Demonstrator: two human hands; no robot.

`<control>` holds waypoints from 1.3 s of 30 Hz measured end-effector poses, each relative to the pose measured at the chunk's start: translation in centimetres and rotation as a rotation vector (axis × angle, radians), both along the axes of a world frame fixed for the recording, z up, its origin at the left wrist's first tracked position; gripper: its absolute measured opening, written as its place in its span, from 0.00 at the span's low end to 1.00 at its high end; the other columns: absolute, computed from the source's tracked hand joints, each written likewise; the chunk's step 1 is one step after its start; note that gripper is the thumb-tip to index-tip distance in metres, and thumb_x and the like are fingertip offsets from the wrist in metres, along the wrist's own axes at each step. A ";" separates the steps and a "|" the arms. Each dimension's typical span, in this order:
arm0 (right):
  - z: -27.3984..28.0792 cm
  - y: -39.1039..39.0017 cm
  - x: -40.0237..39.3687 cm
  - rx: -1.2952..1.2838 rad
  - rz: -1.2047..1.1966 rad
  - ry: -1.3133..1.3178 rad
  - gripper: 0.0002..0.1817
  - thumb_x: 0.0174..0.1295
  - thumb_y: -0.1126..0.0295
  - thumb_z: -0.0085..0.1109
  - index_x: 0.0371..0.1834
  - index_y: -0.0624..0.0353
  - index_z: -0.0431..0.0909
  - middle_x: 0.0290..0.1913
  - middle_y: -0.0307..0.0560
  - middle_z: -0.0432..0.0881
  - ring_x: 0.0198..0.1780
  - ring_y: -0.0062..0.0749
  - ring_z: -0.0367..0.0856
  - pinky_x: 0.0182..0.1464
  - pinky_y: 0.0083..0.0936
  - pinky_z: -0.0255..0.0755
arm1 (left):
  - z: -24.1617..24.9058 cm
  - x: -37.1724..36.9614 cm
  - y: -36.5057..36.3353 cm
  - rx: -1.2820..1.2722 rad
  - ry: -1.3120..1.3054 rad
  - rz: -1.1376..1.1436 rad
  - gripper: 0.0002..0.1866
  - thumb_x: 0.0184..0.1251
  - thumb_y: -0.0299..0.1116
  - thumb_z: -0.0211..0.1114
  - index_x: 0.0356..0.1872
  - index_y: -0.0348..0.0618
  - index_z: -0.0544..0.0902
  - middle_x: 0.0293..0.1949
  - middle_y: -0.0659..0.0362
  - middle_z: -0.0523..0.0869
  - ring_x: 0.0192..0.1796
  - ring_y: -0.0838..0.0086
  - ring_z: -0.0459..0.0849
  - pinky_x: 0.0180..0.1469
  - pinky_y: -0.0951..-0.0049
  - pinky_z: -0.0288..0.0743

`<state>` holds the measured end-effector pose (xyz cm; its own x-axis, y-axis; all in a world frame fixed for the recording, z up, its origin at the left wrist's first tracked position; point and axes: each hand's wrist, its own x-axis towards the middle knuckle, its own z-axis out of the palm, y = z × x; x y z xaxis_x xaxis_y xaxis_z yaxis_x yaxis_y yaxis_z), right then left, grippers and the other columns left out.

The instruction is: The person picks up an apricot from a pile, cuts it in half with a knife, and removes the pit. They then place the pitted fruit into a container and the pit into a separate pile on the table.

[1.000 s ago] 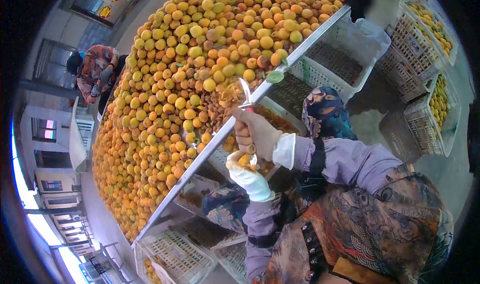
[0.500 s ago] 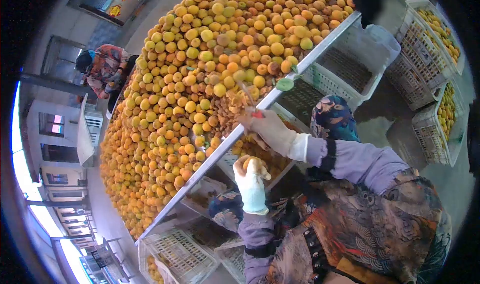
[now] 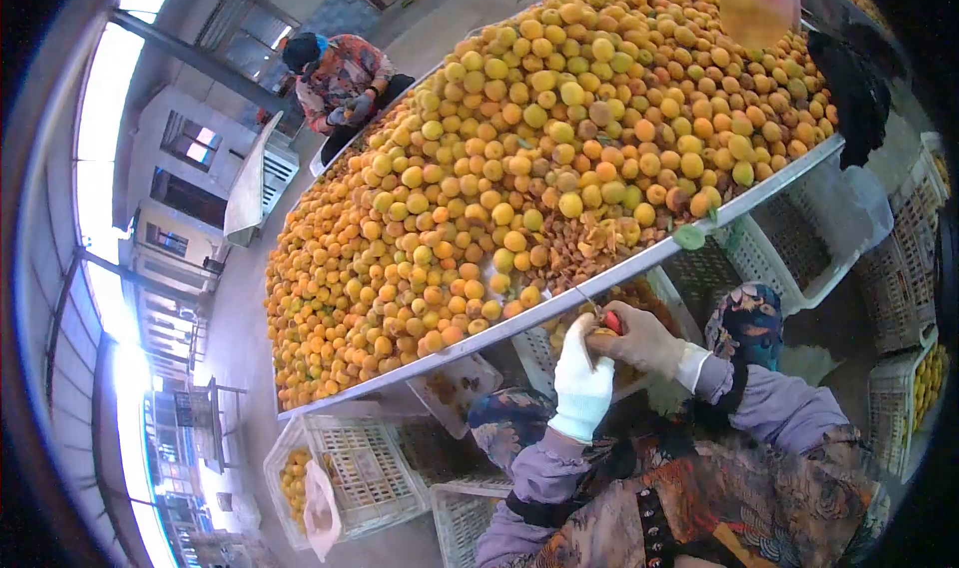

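My left hand (image 3: pixel 582 386), in a white glove, is closed around an apricot (image 3: pixel 603 334) that is mostly hidden by the fingers. Against it sits my right hand (image 3: pixel 647 343), also gloved, wrapped round a small knife with a red handle (image 3: pixel 611 320). The knife's thin blade points up towards the table edge. Both hands are together just in front of the metal rim (image 3: pixel 529 318) of the table, over a crate. Beyond the rim lies a large heap of apricots (image 3: pixel 450 198), with brown scraps and split pieces (image 3: pixel 589 243) nearest my hands.
White plastic crates stand below the table, one (image 3: pixel 350 468) at lower left holding fruit. More crates (image 3: pixel 904 388) with fruit are stacked at right. Green leaf-like pieces (image 3: pixel 689 236) lie on the rim. Another person (image 3: pixel 340 83) sits at the table's far left side.
My right hand with the knife has drawn back from over the table rim to meet my left hand. The view has turned, so the heap appears further right.
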<state>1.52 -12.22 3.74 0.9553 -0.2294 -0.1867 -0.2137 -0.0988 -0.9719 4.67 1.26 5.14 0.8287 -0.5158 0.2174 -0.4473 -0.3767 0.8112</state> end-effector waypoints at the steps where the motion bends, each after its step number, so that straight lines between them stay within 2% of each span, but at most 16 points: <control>1: 0.4 -0.1 0.1 -0.023 0.019 0.031 0.26 0.51 0.51 0.65 0.43 0.59 0.71 0.30 0.46 0.76 0.33 0.29 0.73 0.40 0.28 0.70 | 0.2 -0.1 0.0 0.017 -0.006 -0.008 0.27 0.50 0.18 0.56 0.56 0.34 0.69 0.49 0.47 0.78 0.54 0.60 0.78 0.58 0.69 0.69; 7: -0.7 0.7 0.5 0.077 -0.089 -0.056 0.21 0.53 0.56 0.64 0.38 0.61 0.71 0.30 0.41 0.76 0.32 0.23 0.72 0.38 0.23 0.70 | 0.1 0.1 -0.2 -0.031 -0.008 -0.020 0.23 0.55 0.17 0.54 0.55 0.34 0.69 0.50 0.47 0.78 0.55 0.61 0.78 0.58 0.69 0.69; 9: -1.0 0.9 0.3 0.136 -0.134 -0.107 0.19 0.55 0.58 0.63 0.37 0.61 0.71 0.29 0.39 0.76 0.32 0.21 0.71 0.37 0.21 0.69 | -0.6 0.5 -0.1 -0.221 0.157 -0.031 0.20 0.60 0.18 0.51 0.56 0.32 0.69 0.51 0.49 0.78 0.55 0.64 0.77 0.59 0.70 0.68; 11: -0.6 1.0 0.5 0.391 -0.149 -0.175 0.13 0.58 0.62 0.61 0.36 0.60 0.72 0.29 0.36 0.74 0.30 0.18 0.70 0.35 0.19 0.68 | -1.0 0.8 -0.1 -0.166 0.010 -0.052 0.17 0.65 0.20 0.49 0.55 0.31 0.69 0.46 0.51 0.79 0.47 0.68 0.80 0.52 0.71 0.74; 13: -0.4 0.6 0.5 0.438 -0.111 -0.133 0.09 0.60 0.66 0.58 0.37 0.59 0.72 0.29 0.34 0.73 0.31 0.16 0.68 0.34 0.17 0.67 | -0.8 1.2 0.3 -0.385 0.635 0.009 0.16 0.66 0.22 0.49 0.54 0.32 0.70 0.41 0.54 0.79 0.37 0.74 0.80 0.41 0.73 0.78; 17: 0.3 0.3 0.5 0.499 -0.109 -0.177 0.09 0.60 0.66 0.57 0.38 0.59 0.74 0.28 0.35 0.74 0.28 0.15 0.70 0.29 0.15 0.65 | -0.7 1.4 0.3 -0.673 0.808 0.027 0.14 0.68 0.26 0.51 0.53 0.34 0.70 0.38 0.55 0.77 0.32 0.76 0.78 0.34 0.74 0.77; 19: 2.9 -0.1 0.0 0.840 -0.097 -0.011 0.09 0.61 0.64 0.55 0.39 0.57 0.75 0.25 0.35 0.74 0.24 0.17 0.71 0.24 0.15 0.64 | -0.6 2.0 0.9 -0.911 0.998 0.055 0.13 0.69 0.27 0.52 0.53 0.37 0.71 0.41 0.55 0.78 0.34 0.74 0.76 0.36 0.72 0.74; 21: 3.4 -0.9 -0.2 0.904 -0.003 -0.024 0.10 0.62 0.62 0.54 0.40 0.56 0.76 0.24 0.34 0.74 0.21 0.18 0.71 0.21 0.16 0.64 | -0.4 3.3 1.5 -0.970 0.979 0.115 0.12 0.68 0.28 0.53 0.51 0.38 0.71 0.41 0.55 0.77 0.34 0.74 0.75 0.36 0.73 0.73; 23: 3.0 -0.8 -0.1 0.663 -0.112 -0.027 0.10 0.63 0.61 0.54 0.40 0.56 0.75 0.24 0.33 0.73 0.23 0.16 0.71 0.23 0.16 0.65 | 0.2 4.9 1.9 -0.914 0.853 0.150 0.12 0.68 0.28 0.53 0.51 0.37 0.71 0.40 0.53 0.78 0.33 0.75 0.76 0.34 0.75 0.74; 25: 1.3 -0.6 0.5 0.698 -0.156 -0.053 0.12 0.62 0.60 0.56 0.40 0.57 0.75 0.25 0.33 0.73 0.25 0.15 0.70 0.27 0.16 0.66 | 0.5 6.7 2.1 -0.758 0.698 0.168 0.13 0.67 0.26 0.53 0.50 0.35 0.70 0.39 0.55 0.78 0.31 0.77 0.76 0.32 0.77 0.75; 27: -1.0 -0.9 0.5 0.350 0.008 -0.061 0.14 0.61 0.59 0.57 0.39 0.58 0.75 0.28 0.34 0.74 0.29 0.15 0.71 0.32 0.16 0.68 | 1.5 8.2 1.7 -0.634 0.619 0.260 0.14 0.65 0.26 0.54 0.51 0.33 0.71 0.39 0.56 0.78 0.30 0.78 0.77 0.29 0.78 0.76; 29: -0.4 -0.6 -0.3 0.301 0.020 -0.033 0.16 0.60 0.58 0.59 0.39 0.60 0.75 0.30 0.36 0.76 0.30 0.17 0.73 0.34 0.17 0.69 | -0.2 10.5 1.8 -0.617 0.522 0.261 0.16 0.65 0.27 0.55 0.52 0.33 0.71 0.42 0.54 0.78 0.31 0.78 0.78 0.30 0.78 0.77; 32: -2.0 -1.1 -0.5 -0.007 -0.045 0.028 0.17 0.59 0.56 0.60 0.39 0.60 0.75 0.28 0.36 0.75 0.29 0.19 0.72 0.34 0.21 0.70 | -1.5 12.9 1.9 -0.439 0.399 0.187 0.19 0.63 0.26 0.56 0.56 0.34 0.70 0.49 0.52 0.78 0.43 0.73 0.79 0.41 0.76 0.78; 34: -1.8 -1.9 -0.1 0.074 -0.075 0.049 0.17 0.59 0.56 0.60 0.39 0.60 0.75 0.27 0.36 0.74 0.29 0.19 0.71 0.34 0.21 0.69 | -0.9 13.8 1.6 -0.274 0.287 0.165 0.21 0.62 0.24 0.57 0.58 0.33 0.70 0.52 0.52 0.77 0.53 0.70 0.77 0.53 0.74 0.73; 36: -0.2 -2.6 0.2 0.202 -0.118 0.166 0.16 0.59 0.58 0.61 0.39 0.60 0.75 0.26 0.34 0.72 0.28 0.18 0.69 0.33 0.20 0.67 | -1.8 15.6 2.1 -0.237 0.158 0.183 0.21 0.60 0.25 0.59 0.55 0.34 0.73 0.51 0.50 0.79 0.51 0.69 0.78 0.53 0.72 0.73; 39: 1.3 -2.9 0.9 0.331 -0.050 0.076 0.15 0.59 0.59 0.61 0.40 0.60 0.75 0.27 0.34 0.73 0.29 0.18 0.69 0.34 0.20 0.67 | -1.8 17.9 2.9 -0.126 0.059 0.221 0.19 0.58 0.28 0.61 0.52 0.36 0.75 0.49 0.51 0.80 0.50 0.67 0.80 0.53 0.71 0.73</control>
<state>2.41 -15.12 5.04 0.9251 -0.1903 -0.3286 -0.2829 0.2320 -0.9307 22.60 4.12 3.34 0.9314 -0.2929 0.2163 -0.3157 -0.3538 0.8804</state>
